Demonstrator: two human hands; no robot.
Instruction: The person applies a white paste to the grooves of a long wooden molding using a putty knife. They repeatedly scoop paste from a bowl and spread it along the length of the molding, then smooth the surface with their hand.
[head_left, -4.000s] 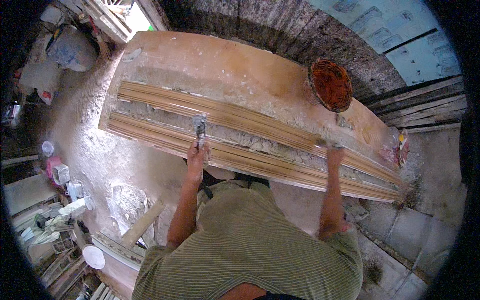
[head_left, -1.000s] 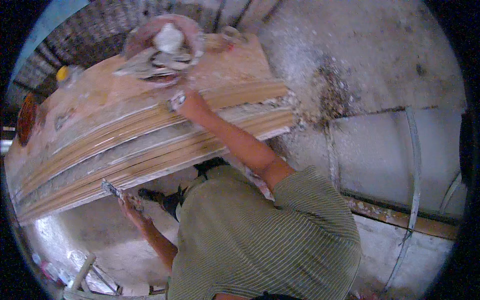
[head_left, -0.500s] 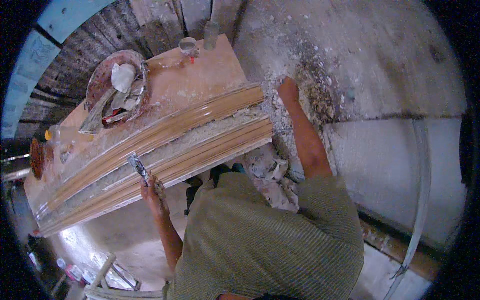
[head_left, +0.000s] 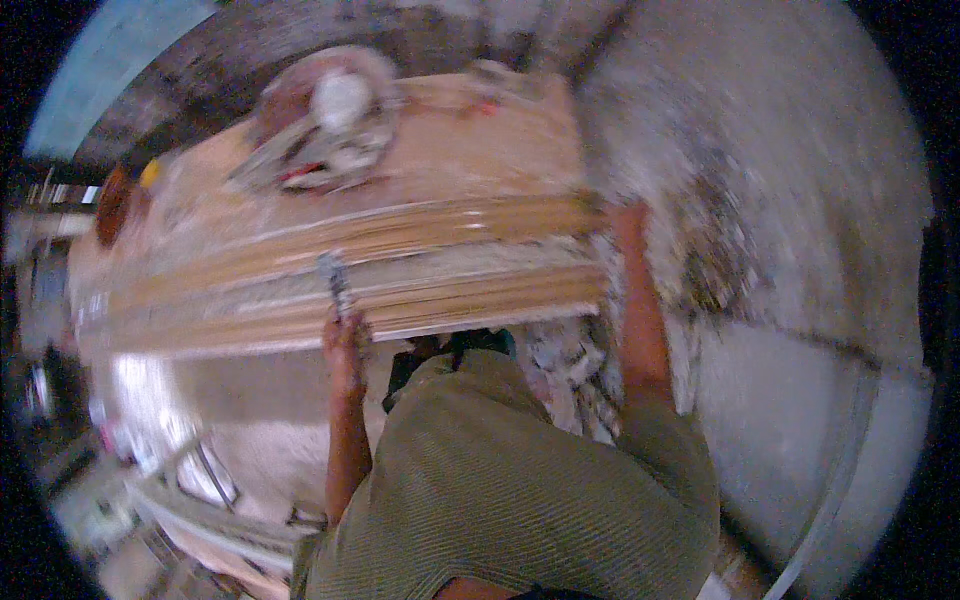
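Gripping a small metal scraper-like tool (head_left: 335, 280), the left hand (head_left: 345, 340) is closed round its handle at the near edge of the long moulded strips (head_left: 400, 260); the blade tip lies on the pale, crusty band between them. Strips: long, ribbed, tan with whitish plaster-like streaks, lying lengthwise on a flat orange-brown board (head_left: 470, 150), running left to right. Right hand (head_left: 625, 220) sits at the right end of the strips, touching the end face; motion blur, so I cannot tell whether its fingers are curled or flat. A round shallow basin (head_left: 320, 130) stands on the far part of the board, holding grey-white lumps and a pale rounded piece. A small yellow object (head_left: 150, 172) lies far left on the board, beside a dark reddish round dish (head_left: 112, 205) at the left end. The floor (head_left: 800, 200) to the right is grey, rough and speckled with white debris; rubble bits lie near the right end below the strips. Olive ribbed shirt (head_left: 510, 490) fills the near centre. The whole picture is smeared.

Versus half a second ago: the view has swung, so the board now lies more level and the basin sits nearer centre. The left hand keeps the tool on the strips, slightly further right along them. The right hand stays at the right end.
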